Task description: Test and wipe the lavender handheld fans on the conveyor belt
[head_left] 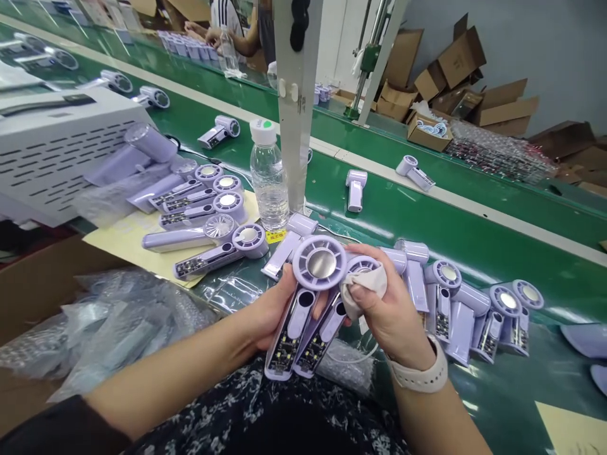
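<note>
low in the middle of the frame, the left hand holds two lilac fans side by side, fingers clenched around their open handles, where circuit boards show. the nearer fan's round head with its shiny metal disc points up and away. the right hand sits just right of them, fingers grasping a pale cloth pressed against the head of the second fan; a white watch is on that wrist.

behind the hands, on the green table, more fans lie in a row to the right and another group to the left on a yellow sheet. a water bottle stands upright between them, beside a white post. clear bags fill the lower left, near a white vented box. cardboard boxes pile up at upper right. at top centre another person's hands work among small parts.
</note>
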Demonstrator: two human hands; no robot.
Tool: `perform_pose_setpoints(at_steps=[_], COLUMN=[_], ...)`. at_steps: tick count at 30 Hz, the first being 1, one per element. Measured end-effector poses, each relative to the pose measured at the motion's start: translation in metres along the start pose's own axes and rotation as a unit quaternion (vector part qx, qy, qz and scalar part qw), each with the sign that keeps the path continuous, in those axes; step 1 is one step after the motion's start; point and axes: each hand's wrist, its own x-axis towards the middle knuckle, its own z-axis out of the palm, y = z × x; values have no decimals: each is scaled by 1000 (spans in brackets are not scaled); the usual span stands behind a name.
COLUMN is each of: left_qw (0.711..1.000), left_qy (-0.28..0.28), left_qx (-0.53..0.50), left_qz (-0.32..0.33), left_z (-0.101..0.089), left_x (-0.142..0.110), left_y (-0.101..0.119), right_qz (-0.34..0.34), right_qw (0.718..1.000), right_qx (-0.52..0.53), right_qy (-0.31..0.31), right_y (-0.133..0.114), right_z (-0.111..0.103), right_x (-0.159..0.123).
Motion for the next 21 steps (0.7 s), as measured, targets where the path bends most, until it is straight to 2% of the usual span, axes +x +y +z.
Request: perform_pose_setpoints(at_steps=[3,5,8,10,12,15,17,19,21], left_qw=[1000,1000,999,999,997,993,983,973,970], left_qy=[17,31,40,38,37,59,86,114,133], left_qx=[10,4,-14,-27,-28,18,72,110,117], left_qz=[8,4,-1,24,58,104,142,167,165], left_z=[5,9,10,10,11,16,18,20,20], left_x=[-1,-2,-4,-6,-7,-9,-10,-11,-9], left_y=[-1,2,8,13,17,23,25,24,22], right_qz=[-49,-67,-99,-134,-155,-150,-116,-63,-26], right_qw=[994,986,953,927,915,922,956,989,999], right_qx=[-45,-115,-244,-295,-314,-289,-218,-118,-32], right_qy=[82,105,151,190,203,210,159,57,-2], right_y=[5,4,0,0,4,14,18,20,20], right_z=[5,4,-5,-10,-10,-1,6,9,6], right_x=[1,6,19,26,28,17,5,-5,-12])
